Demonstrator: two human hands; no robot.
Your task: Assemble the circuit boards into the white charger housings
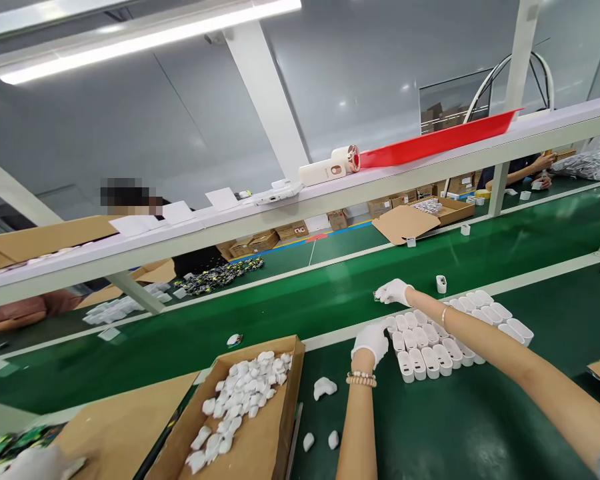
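Note:
My right hand (394,292), in a white glove, is closed on a small part (377,295) with green on it, over the green belt. My left hand (373,341), also gloved, is at the left end of rows of white oval housings (431,360). Its fingertips reach the nearest housing, but the fingers are partly hidden and their grip is unclear. Beyond my right wrist, one housing (441,285) stands on the belt with something inside.
A cardboard tray (293,393) of small white pieces lies left of my arms. Loose white pieces (325,387) lie beside it. Above the belt runs a shelf (260,217) with a red tray (440,141). Another person's gloved hand (35,463) shows bottom left.

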